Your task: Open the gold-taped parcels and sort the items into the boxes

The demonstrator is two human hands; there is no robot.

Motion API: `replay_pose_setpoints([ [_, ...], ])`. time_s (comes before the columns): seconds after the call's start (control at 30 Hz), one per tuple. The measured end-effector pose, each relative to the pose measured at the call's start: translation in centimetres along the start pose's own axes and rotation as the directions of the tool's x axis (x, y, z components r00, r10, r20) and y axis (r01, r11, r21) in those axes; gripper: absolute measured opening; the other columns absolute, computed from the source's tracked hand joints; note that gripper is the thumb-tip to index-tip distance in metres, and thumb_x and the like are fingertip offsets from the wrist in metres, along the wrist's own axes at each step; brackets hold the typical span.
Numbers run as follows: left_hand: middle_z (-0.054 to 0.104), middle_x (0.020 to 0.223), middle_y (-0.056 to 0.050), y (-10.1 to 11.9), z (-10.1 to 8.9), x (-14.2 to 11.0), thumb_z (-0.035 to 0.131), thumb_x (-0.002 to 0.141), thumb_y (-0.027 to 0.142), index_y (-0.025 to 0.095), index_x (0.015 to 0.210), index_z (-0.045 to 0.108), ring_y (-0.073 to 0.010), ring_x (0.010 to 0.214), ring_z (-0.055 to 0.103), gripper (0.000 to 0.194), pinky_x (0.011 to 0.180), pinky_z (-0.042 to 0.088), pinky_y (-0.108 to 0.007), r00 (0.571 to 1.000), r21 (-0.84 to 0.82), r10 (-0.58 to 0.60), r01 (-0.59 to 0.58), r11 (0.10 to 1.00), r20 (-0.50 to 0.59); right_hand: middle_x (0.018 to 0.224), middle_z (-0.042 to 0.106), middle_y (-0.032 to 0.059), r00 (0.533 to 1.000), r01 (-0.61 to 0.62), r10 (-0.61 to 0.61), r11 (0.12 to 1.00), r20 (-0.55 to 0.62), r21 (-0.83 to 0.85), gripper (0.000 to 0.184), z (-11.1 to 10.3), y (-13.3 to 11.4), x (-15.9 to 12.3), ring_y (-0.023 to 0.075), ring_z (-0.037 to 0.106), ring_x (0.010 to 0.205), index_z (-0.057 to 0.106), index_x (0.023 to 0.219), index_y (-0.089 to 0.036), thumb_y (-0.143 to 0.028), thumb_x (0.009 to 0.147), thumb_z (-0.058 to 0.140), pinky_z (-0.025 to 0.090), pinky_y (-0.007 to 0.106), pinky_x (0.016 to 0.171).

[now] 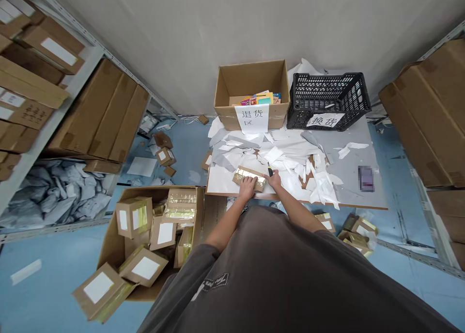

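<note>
A small cardboard box [240,173] wrapped in shiny yellowish tape lies near the front edge of the table. My left hand [248,186] rests on its near side with the fingers pressed down over it. In my right hand [274,179] is a utility knife [270,169] with a dark handle pointing away from me. That hand is at the right end of the box, fingers closed round the handle. Whether the blade touches the tape is too small to tell.
Torn white paper [286,153] litters the table [356,168]. At its back stand an open carton [225,112] holding colourful packs and a black plastic crate [329,100]. Left on the floor, a large carton [111,248] is heaped with small boxes. Loaded shelves [69,105] flank both sides.
</note>
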State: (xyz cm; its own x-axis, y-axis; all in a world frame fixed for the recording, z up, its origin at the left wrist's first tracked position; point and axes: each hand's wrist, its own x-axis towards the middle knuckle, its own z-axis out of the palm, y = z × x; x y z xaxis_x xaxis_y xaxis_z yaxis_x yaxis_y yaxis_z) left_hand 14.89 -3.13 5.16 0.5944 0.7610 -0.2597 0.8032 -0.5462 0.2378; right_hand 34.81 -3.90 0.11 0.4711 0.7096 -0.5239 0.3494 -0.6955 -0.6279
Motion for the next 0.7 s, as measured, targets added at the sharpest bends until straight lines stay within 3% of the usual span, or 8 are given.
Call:
replay_pose_setpoints([
  [0.1,0.054,0.153,-0.016,0.4,0.1,0.3,0.078,0.085,0.026,0.023,0.138,0.059,-0.0329,0.143,0.047,0.056,0.121,0.03,-0.048,0.999,-0.021,-0.042,0.043,0.999,0.009,0.105,0.075,0.0106,0.996,0.084,-0.085,0.996,0.034,0.017,0.049,-0.9,0.9,-1.1,0.0264,0.072,0.094,0.051,0.123,-0.022,-0.061,0.094,0.057,0.054,0.032,0.08],
  [0.17,0.048,0.162,-0.015,0.7,0.0,0.7,0.077,0.085,0.024,0.024,0.136,0.061,-0.0337,0.15,0.041,0.053,0.122,0.03,-0.05,0.998,-0.017,-0.063,0.063,0.998,0.03,0.092,0.075,0.0038,0.974,0.148,-0.157,0.987,0.165,0.065,0.041,-1.9,1.9,-1.8,0.0217,0.07,0.077,0.052,0.118,-0.024,-0.061,0.098,0.051,0.053,0.028,0.069],
  [0.3,0.058,0.155,-0.016,1.2,-0.3,1.7,0.076,0.083,0.021,0.022,0.141,0.057,-0.0352,0.149,0.044,0.061,0.12,0.03,-0.055,0.992,0.0,-0.095,0.095,0.995,0.079,0.075,0.07,-0.002,0.848,0.245,-0.226,0.969,0.48,0.025,0.03,-4.3,3.4,-2.4,0.0139,0.06,0.053,0.057,0.099,-0.024,-0.054,0.103,0.051,0.045,0.023,0.057],
  [0.37,0.064,0.145,-0.019,1.3,-0.5,2.1,0.076,0.082,0.02,0.018,0.141,0.055,-0.0355,0.145,0.049,0.062,0.118,0.031,-0.055,0.99,0.002,-0.116,0.116,0.993,0.082,0.069,0.068,-0.0011,0.83,0.305,-0.214,0.947,0.516,-0.097,0.029,-5.2,3.4,-2.1,0.0139,0.059,0.054,0.06,0.091,-0.023,-0.049,0.102,0.056,0.043,0.022,0.058],
  [0.47,0.07,0.133,-0.019,1.3,-0.7,2.4,0.077,0.081,0.019,0.017,0.134,0.057,-0.0353,0.136,0.056,0.057,0.115,0.033,-0.052,0.986,0.003,-0.14,0.141,0.99,0.088,0.063,0.064,0.0002,0.847,0.356,-0.218,0.909,0.485,-0.214,0.028,-5.8,2.9,-1.6,0.0157,0.059,0.056,0.061,0.084,-0.023,-0.046,0.099,0.064,0.041,0.024,0.058],
  [0.57,0.071,0.13,-0.017,1.1,-0.7,2.6,0.082,0.079,0.022,0.019,0.129,0.057,-0.0346,0.133,0.059,0.056,0.115,0.031,-0.05,0.984,-0.001,-0.146,0.147,0.989,0.101,0.057,0.06,0.0,0.812,0.301,-0.178,0.944,0.556,-0.136,0.037,-5.7,2.5,-1.2,0.016,0.056,0.05,0.06,0.081,-0.022,-0.055,0.098,0.064,0.041,0.026,0.056],
  [0.7,0.07,0.132,-0.016,1.0,-0.4,2.8,0.086,0.077,0.024,0.02,0.128,0.058,-0.0335,0.131,0.06,0.058,0.115,0.03,-0.048,0.982,-0.019,-0.163,0.165,0.986,0.101,0.051,0.056,-0.0019,0.708,0.134,-0.066,0.99,0.703,-0.042,0.05,-5.7,3.2,-1.1,0.0154,0.05,0.042,0.058,0.08,-0.022,-0.07,0.092,0.065,0.043,0.027,0.05],
])
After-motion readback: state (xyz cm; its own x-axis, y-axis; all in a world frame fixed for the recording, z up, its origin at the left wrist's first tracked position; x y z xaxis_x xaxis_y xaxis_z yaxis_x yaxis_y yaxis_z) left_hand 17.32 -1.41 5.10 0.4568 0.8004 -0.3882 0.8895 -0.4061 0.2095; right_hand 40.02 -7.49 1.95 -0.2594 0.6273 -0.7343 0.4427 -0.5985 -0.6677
